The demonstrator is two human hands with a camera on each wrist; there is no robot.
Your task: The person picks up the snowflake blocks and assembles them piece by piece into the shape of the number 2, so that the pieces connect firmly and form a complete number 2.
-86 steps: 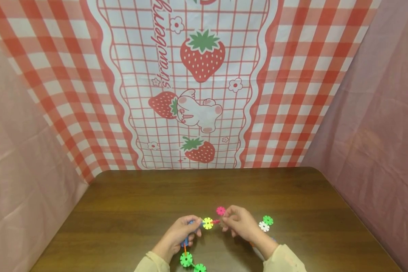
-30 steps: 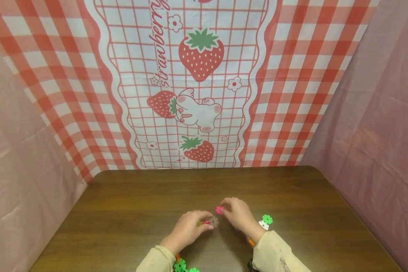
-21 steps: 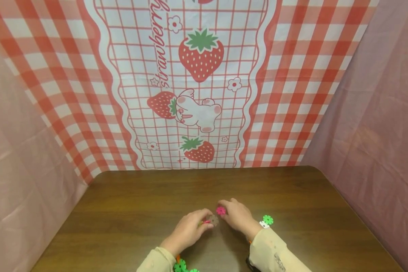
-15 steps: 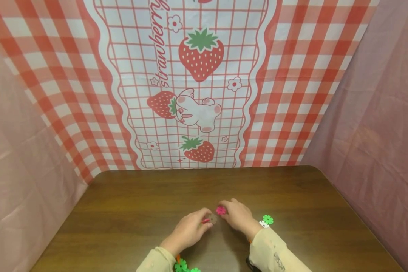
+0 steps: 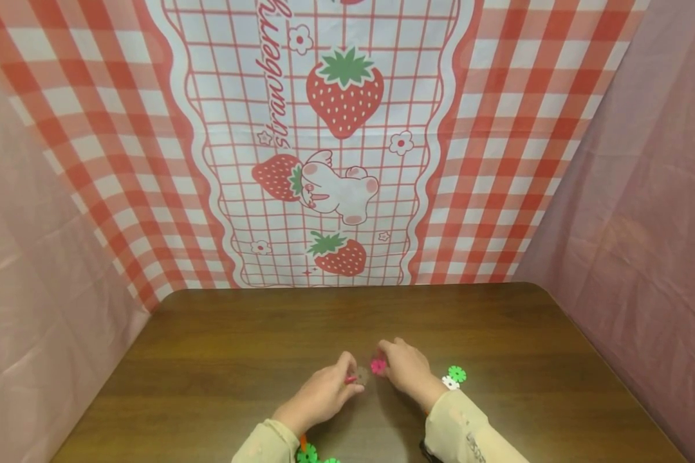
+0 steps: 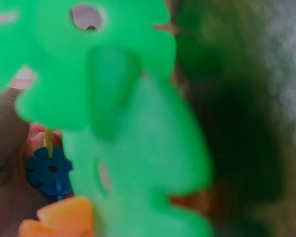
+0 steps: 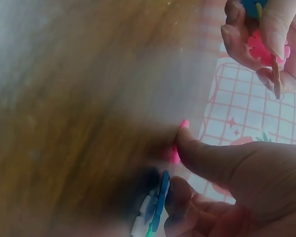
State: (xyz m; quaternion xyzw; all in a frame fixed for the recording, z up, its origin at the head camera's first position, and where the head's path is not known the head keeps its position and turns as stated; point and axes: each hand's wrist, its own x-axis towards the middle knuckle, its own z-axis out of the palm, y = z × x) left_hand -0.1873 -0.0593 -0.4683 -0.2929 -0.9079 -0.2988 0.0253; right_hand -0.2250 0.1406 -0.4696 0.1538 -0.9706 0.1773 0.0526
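Note:
My left hand (image 5: 321, 391) pinches a pink snowflake disc (image 7: 266, 48) that belongs to a chain of slotted plastic discs. A brown disc (image 5: 361, 375) sticks out at the chain's far end, past the fingertips. Back along the chain come a blue disc (image 6: 50, 170), an orange disc (image 6: 64, 217) and green discs (image 6: 133, 158), which hang below the wrist. Close by on the right, my right hand (image 5: 408, 373) holds a separate pink snowflake disc (image 5: 378, 366) at its thumb and fingertips. Part of the left chain is hidden behind the hand.
On the brown table (image 5: 255, 334), beside my right wrist, lie a green disc (image 5: 457, 373) and a white disc (image 5: 450, 382). A blue disc (image 7: 161, 201) shows below the right fingers. A strawberry-print cloth (image 5: 342, 161) hangs behind the table.
My left hand has shifted its grip along the chain to the pink and brown end. My right hand has let go of that end and taken the loose pink disc, drawing it slightly nearer.

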